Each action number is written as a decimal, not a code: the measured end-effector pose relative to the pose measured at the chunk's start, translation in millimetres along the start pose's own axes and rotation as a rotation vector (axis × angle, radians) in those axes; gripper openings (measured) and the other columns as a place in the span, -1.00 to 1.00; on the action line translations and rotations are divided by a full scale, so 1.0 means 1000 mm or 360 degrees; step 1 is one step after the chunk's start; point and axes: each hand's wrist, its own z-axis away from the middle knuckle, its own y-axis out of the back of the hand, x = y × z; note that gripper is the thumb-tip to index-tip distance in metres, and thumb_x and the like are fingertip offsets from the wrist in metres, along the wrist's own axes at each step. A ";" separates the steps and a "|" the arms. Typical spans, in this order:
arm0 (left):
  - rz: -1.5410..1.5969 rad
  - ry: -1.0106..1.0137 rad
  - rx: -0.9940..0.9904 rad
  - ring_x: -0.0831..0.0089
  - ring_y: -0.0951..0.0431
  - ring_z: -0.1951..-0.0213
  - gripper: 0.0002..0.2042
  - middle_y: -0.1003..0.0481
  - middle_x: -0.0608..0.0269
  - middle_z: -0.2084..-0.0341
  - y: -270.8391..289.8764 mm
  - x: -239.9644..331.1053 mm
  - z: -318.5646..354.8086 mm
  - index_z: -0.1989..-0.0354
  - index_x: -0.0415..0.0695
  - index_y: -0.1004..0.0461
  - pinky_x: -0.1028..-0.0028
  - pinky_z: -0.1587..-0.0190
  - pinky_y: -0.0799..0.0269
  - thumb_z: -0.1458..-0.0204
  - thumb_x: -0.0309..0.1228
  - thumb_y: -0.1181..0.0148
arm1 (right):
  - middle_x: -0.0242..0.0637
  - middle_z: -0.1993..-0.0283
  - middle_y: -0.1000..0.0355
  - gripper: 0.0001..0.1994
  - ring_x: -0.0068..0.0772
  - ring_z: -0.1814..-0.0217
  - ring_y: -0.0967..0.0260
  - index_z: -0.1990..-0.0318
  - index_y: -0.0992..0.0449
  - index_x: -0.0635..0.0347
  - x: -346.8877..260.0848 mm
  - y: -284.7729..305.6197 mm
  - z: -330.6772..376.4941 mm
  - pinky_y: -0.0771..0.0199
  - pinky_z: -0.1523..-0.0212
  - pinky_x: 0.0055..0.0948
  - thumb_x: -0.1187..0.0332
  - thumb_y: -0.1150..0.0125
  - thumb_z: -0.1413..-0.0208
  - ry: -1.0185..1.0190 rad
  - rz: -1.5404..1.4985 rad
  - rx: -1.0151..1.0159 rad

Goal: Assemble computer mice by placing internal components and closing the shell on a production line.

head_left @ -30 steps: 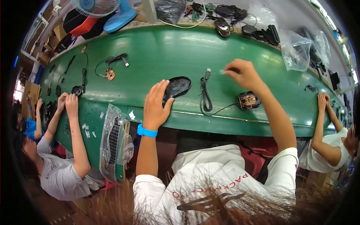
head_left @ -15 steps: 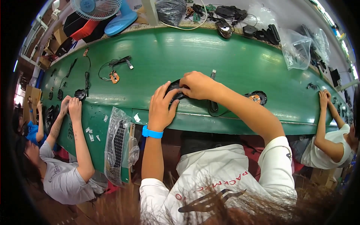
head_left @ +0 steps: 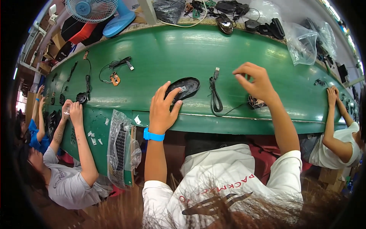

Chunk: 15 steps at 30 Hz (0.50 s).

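Note:
A black computer mouse shell lies hollow side up on the green bench, with a small pale piece inside it. My left hand grips the shell's left end, index finger over the rim and thumb at the near side. Off to the right, my right hand is raised above the bench, fingers curved, a gap showing between thumb and index finger; I see nothing in it. Partly hidden under that wrist is a mouse base with its circuit board. Its bundled black USB cable lies between my hands.
Left of me lie an orange circuit board with a cable and a bagged keyboard. A blue fan, mouse parts and plastic bags line the bench's back edge. Co-workers sit at both sides, one handling a round black part.
My right hand has left the mouse shell and moved right, over the mouse base. The shell is now uncovered, its pale piece visible. My left hand stays at the shell.

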 end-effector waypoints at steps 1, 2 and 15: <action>0.0154 0.0026 0.0074 -0.02 -0.34 -0.23 -0.64 -0.34 0.04 -0.25 0.005 0.002 0.002 -0.08 -0.04 -0.51 0.09 -0.23 -0.29 -0.06 -0.41 -0.26 | -0.22 0.29 -0.52 -0.89 -0.35 0.33 -0.49 0.25 -0.61 0.26 0.003 0.005 0.006 -0.47 0.34 -0.41 0.44 -0.26 -0.10 0.0013 -0.0029 -0.0001; 0.0309 0.0051 0.0152 -0.03 -0.36 -0.22 -0.63 -0.35 0.03 -0.23 0.009 0.003 0.003 -0.09 -0.06 -0.51 0.11 -0.23 -0.29 -0.05 -0.44 -0.24 | -0.24 0.28 -0.53 -0.89 -0.38 0.32 -0.48 0.24 -0.62 0.26 0.007 0.010 0.012 -0.45 0.34 -0.44 0.46 -0.25 -0.10 -0.0017 -0.0020 0.0073; -0.0740 0.0471 0.0141 0.01 -0.56 0.03 -0.64 -0.57 -0.04 0.10 0.118 -0.236 -0.043 -0.02 -0.11 -0.55 0.17 -0.06 -0.45 0.02 -0.47 -0.24 | -0.34 0.30 -0.51 -0.91 -0.60 0.33 -0.38 0.22 -0.59 0.26 0.084 0.052 0.076 -0.35 0.34 -0.57 0.48 -0.20 -0.18 -0.0261 0.0249 0.0663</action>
